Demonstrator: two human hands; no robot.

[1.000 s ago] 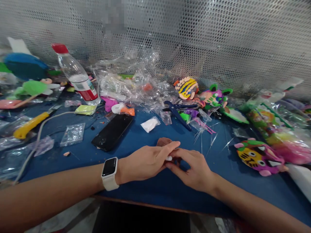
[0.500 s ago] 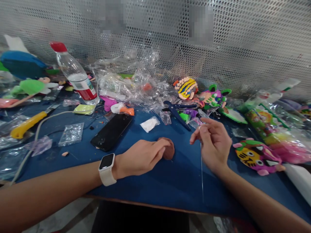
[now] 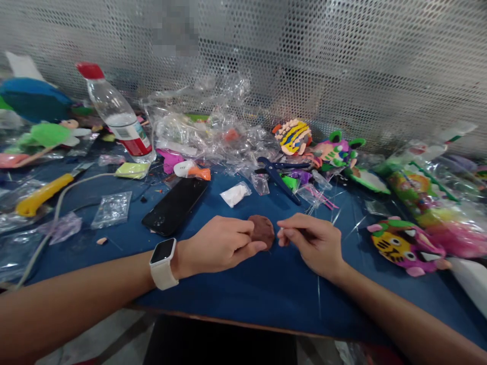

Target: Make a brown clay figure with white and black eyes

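Note:
My left hand (image 3: 224, 244), with a white-strapped watch (image 3: 164, 261) on its wrist, pinches the left edge of a flat, round piece of brown modelling clay (image 3: 263, 230) at the middle of the blue table. Part of the clay's left side is hidden by my fingers. Just right of the clay, apart from it, my right hand (image 3: 314, 243) is closed in a pinch. A tiny pale speck shows at its fingertips, too small to name. Beyond the clay lies a small white packet (image 3: 236, 194).
A black phone (image 3: 177, 205), yellow utility knife (image 3: 45, 193) and tilted water bottle (image 3: 124, 124) are on the left. Dark blue pliers (image 3: 279, 177) lie beyond my hands. Crumpled clear plastic bags (image 3: 213, 132) pile against the perforated metal panel (image 3: 258, 61). A colourful clay animal face (image 3: 407, 246) sits right.
My right hand has come down and left, from raised with loosely curled fingers to a pinch near the clay. My left hand stays at the clay, which now shows more of its face.

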